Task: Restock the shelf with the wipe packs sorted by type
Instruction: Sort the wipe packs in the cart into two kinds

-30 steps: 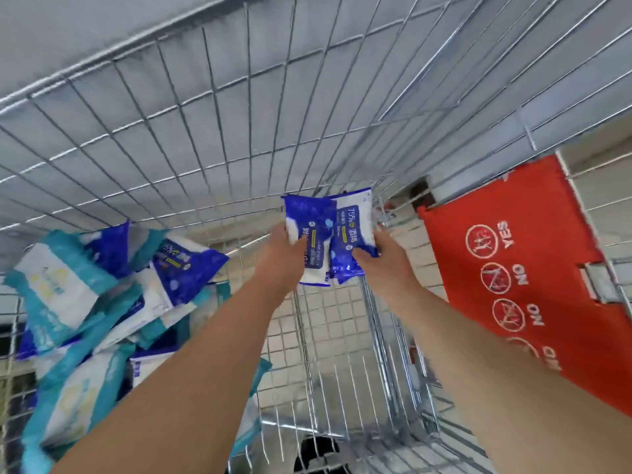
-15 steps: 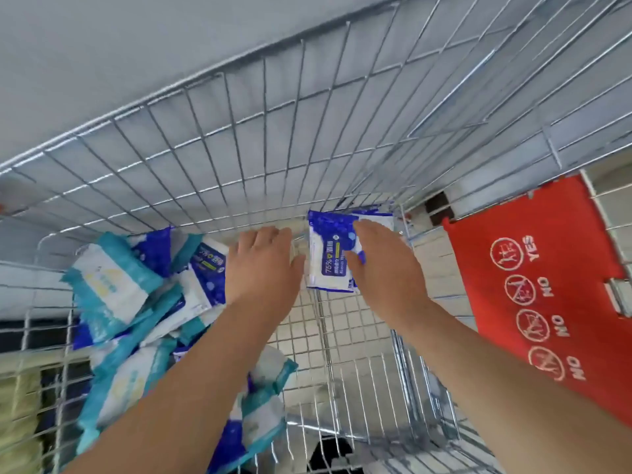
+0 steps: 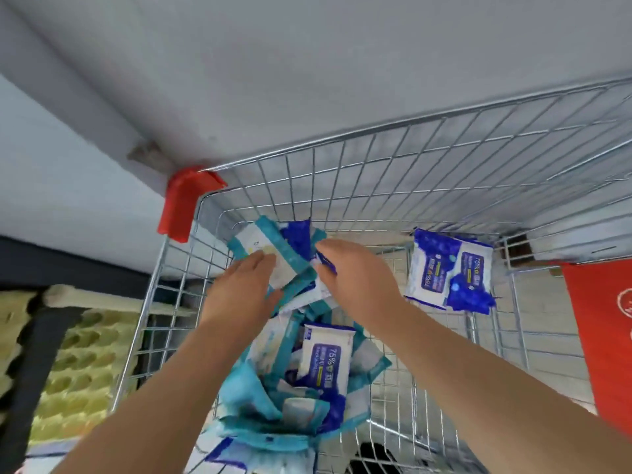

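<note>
Wipe packs [image 3: 325, 364] lay heaped in the wire cart [image 3: 376, 186], left side; two blue packs [image 3: 448, 268] lay far right. Left hand [image 3: 242, 289] rested flat on a teal pack [image 3: 284, 254]; right hand [image 3: 355, 278] touched the heap, grip indeterminate.

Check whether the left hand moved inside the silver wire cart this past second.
Yes. The left hand left the dark blue wipe packs at the far right of the cart and crossed leftward to the teal-and-white packs near the red plastic corner guard.
</note>
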`<act>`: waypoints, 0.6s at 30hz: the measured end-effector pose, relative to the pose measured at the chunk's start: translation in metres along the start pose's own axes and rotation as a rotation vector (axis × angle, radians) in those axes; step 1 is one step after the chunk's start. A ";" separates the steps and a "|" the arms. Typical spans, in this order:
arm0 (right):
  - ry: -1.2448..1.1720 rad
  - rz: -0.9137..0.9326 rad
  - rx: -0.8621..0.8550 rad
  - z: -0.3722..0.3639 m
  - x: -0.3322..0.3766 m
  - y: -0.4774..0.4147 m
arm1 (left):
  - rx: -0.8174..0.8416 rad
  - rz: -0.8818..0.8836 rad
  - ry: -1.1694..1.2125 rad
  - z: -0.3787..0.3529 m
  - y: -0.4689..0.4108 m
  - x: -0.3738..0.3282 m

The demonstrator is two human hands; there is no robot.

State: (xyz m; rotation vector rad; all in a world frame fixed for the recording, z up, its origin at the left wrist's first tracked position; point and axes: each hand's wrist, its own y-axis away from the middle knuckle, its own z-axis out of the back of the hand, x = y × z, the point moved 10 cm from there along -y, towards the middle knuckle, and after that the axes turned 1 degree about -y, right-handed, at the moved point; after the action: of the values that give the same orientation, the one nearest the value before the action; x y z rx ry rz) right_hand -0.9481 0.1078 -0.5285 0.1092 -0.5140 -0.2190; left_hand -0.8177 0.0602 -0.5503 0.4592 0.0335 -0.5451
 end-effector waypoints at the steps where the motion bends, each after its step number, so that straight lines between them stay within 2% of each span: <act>1: 0.010 0.001 0.014 -0.005 0.002 -0.002 | 0.003 -0.003 0.018 -0.003 -0.002 0.004; 6: -0.024 -0.070 0.111 -0.031 -0.002 -0.003 | -0.066 0.108 0.093 -0.003 0.011 0.039; 10: -0.178 -0.188 0.130 -0.048 -0.014 0.000 | -0.001 0.168 0.176 -0.015 0.029 0.051; 15: -0.348 -0.313 0.044 -0.053 -0.024 -0.001 | 0.012 0.197 0.412 -0.023 0.029 0.051; 18: -0.351 -0.351 0.008 -0.052 -0.026 -0.005 | -0.012 0.285 0.504 -0.025 0.021 0.054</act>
State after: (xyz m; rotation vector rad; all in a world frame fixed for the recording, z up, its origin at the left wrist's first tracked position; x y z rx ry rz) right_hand -0.9452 0.1119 -0.5868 0.1701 -0.8451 -0.5854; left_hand -0.7589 0.0600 -0.5724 0.5699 0.4472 -0.1390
